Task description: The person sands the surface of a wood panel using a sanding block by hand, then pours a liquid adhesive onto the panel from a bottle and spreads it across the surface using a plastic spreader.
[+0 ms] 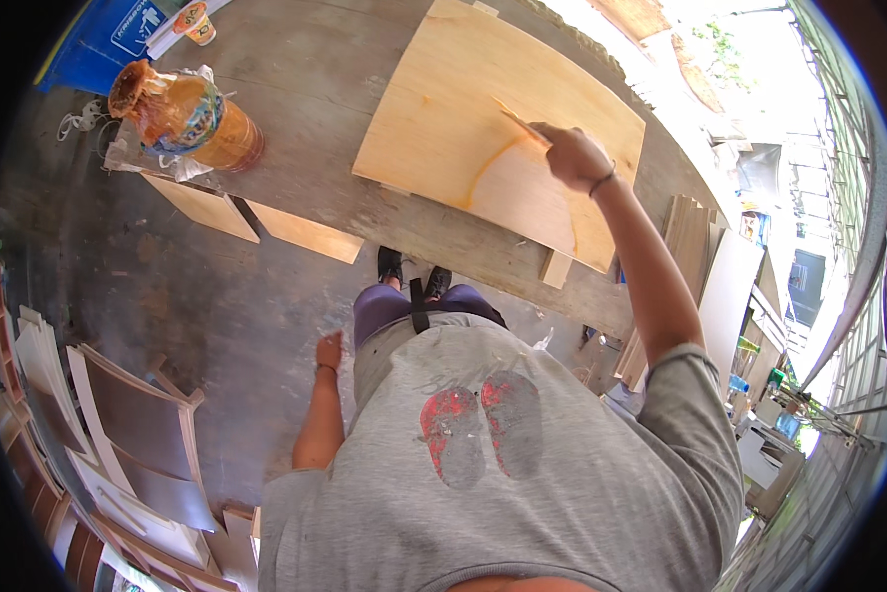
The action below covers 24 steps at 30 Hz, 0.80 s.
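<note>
My right hand [574,158] is closed around a flat, narrow spreader [518,122] coated in orange glue, held over a pale plywood panel [414,128]. A curved orange streak of glue [483,178] runs across the panel left of the hand, and a thinner one lies near its right front corner. Low at my side hangs my left hand [329,350], its fingers curled with nothing visible in them, away from the bench. A large plastic bottle [192,123] with a cut-open, smeared neck and orange contents leans at the left on the bench.
The panel rests on a long worn workbench [305,69]. A blue container [98,44] and a small orange-and-white cup [198,28] are at the far left. Boards [310,232] lean below the bench edge. Stacked curved panels [142,414] stand left; upright boards [688,237] stand right.
</note>
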Motion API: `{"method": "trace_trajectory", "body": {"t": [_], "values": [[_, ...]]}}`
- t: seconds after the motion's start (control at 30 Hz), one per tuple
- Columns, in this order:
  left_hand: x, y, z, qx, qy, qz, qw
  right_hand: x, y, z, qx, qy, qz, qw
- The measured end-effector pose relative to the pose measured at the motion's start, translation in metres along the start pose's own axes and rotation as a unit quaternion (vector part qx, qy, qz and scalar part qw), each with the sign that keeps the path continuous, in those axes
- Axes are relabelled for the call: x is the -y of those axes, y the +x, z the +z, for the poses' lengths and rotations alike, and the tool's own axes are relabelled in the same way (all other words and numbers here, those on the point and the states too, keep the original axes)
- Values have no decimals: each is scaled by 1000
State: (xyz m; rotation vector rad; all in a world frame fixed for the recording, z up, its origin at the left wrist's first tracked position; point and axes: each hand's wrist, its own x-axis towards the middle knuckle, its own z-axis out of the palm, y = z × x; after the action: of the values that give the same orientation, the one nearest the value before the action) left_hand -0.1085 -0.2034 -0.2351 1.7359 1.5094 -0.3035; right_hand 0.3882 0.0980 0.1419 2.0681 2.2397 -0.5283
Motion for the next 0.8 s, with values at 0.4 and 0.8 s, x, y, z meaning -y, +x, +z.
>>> {"method": "trace_trajectory", "body": {"t": [0.4,0.8], "values": [[-74,28,-80,-8,-492,-256,832,26,-58,-5,46,-65,-17,997],[-49,-19,-25,74,-464,-348,811,8,-103,-6,213,-127,53,967]]}}
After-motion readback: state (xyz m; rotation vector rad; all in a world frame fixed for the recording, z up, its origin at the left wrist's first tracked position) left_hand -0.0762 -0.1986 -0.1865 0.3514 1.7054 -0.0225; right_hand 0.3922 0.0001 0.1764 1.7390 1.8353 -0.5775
